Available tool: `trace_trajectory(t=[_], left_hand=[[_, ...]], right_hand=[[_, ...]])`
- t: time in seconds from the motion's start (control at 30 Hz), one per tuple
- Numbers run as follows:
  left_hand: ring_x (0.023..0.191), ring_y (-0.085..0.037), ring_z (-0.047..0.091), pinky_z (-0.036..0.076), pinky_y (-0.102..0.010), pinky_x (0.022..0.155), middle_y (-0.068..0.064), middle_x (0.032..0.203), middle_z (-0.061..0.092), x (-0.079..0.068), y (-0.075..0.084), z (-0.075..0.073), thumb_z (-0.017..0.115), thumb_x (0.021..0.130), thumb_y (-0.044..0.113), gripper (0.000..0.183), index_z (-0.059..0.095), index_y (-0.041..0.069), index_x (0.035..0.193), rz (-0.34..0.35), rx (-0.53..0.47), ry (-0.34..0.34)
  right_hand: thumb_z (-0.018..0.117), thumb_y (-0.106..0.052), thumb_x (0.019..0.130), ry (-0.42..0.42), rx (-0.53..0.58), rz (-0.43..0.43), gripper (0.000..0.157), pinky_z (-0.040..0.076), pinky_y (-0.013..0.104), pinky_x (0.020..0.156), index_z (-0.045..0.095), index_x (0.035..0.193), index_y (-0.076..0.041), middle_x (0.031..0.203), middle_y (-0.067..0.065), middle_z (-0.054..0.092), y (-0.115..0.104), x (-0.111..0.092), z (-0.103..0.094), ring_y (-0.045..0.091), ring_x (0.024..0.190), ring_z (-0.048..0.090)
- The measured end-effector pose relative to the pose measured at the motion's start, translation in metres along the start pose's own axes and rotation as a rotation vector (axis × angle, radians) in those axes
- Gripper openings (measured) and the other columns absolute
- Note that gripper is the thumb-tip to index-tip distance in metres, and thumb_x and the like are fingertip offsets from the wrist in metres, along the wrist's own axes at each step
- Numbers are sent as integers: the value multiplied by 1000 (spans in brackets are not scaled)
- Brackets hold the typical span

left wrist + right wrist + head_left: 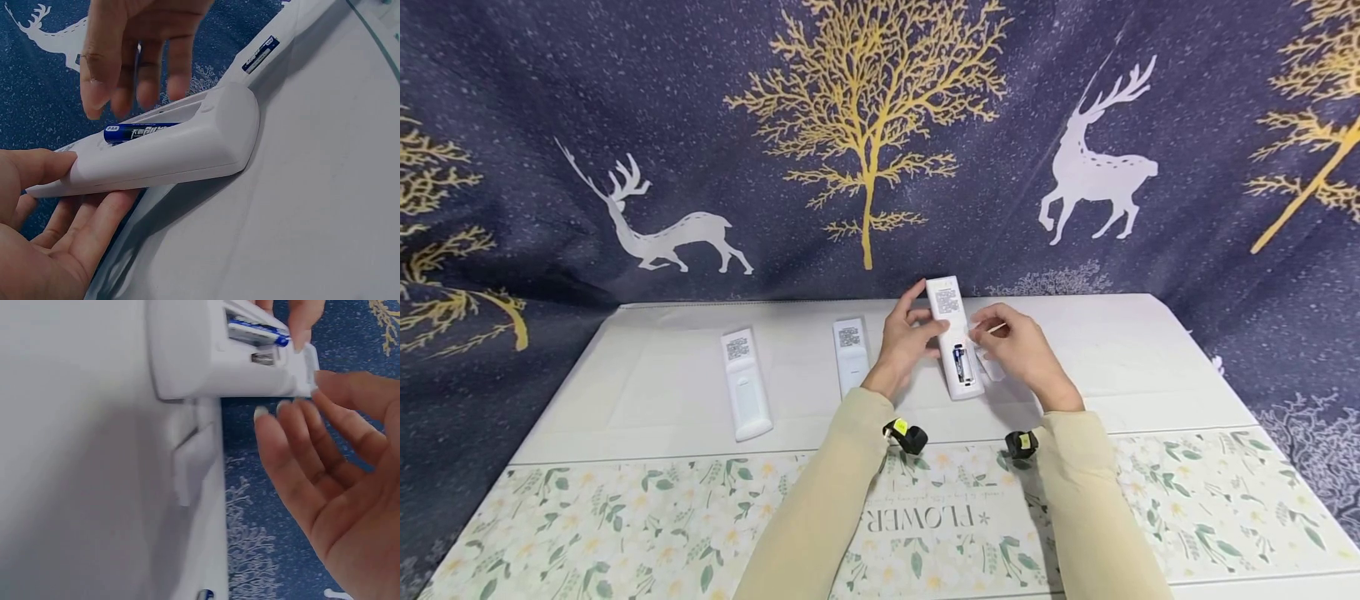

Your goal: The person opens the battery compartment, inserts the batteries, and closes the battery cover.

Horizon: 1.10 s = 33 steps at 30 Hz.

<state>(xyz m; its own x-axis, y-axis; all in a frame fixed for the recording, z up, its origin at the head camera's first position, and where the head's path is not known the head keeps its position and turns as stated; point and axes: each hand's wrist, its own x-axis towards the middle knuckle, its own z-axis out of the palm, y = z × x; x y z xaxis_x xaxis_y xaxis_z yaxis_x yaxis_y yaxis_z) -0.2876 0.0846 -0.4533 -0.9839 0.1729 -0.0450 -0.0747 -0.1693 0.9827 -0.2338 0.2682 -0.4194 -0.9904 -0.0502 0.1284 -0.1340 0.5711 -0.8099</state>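
Note:
My left hand (904, 342) grips a white remote control (946, 297), its back turned up and its battery compartment uncovered. One blue AAA battery (140, 132) sits in the compartment; beside it, the right wrist view shows a bare slot with a metal spring contact (264, 359). My right hand (1022, 350) hovers close to the remote's right side, fingers loosely bent, with nothing visible between them. A white battery cover (195, 464) lies on the table to the right of the remote. Farther along, a second blue battery (260, 55) rests on the white surface.
Two more white remotes lie back up on the table to the left: one (747, 387) farther off, one (851, 354) partly hidden by my left arm. A floral mat (647, 517) covers the front. Behind the table hangs a dark blue cloth (700, 75) with deer and trees.

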Motion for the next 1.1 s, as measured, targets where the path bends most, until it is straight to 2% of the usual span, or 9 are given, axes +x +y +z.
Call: trace_trajectory(t=[0.13,0.27,0.53,0.8,1.1], left_hand=[[97,-30,73,67,-43,74,-12,120,69,1,0,0,74,95,-5,79,48,31,160,-1,-1,-6],[98,-30,73,67,-42,74,-12,120,70,1,-1,0,74,95,-4,79,48,31,161,1,2,-12],[98,-29,73,67,-41,74,-12,121,69,0,1,-1,74,96,-3,78,47,31,161,9,13,-21],[99,-30,73,67,-41,75,-11,121,69,-1,1,0,74,97,-3,78,47,31,161,1,7,-26],[99,-29,73,67,-40,74,-12,123,69,0,0,0,75,97,-2,77,48,31,161,5,23,-30]], right_hand=[[67,-9,105,-36,108,25,54,65,37,85,48,154,2,128,29,64,7,2,3,39,109,69],[68,-11,104,-84,176,39,69,66,40,82,35,165,-5,134,30,61,10,3,5,41,111,68],[69,-11,104,-122,158,33,74,65,38,73,32,168,-12,131,28,61,12,4,10,32,101,70],[71,-11,103,-131,148,29,76,66,41,72,33,169,-20,127,26,64,12,3,9,30,97,70],[72,-7,101,-129,128,10,81,66,41,71,30,169,-21,124,26,65,15,4,10,27,93,68]])
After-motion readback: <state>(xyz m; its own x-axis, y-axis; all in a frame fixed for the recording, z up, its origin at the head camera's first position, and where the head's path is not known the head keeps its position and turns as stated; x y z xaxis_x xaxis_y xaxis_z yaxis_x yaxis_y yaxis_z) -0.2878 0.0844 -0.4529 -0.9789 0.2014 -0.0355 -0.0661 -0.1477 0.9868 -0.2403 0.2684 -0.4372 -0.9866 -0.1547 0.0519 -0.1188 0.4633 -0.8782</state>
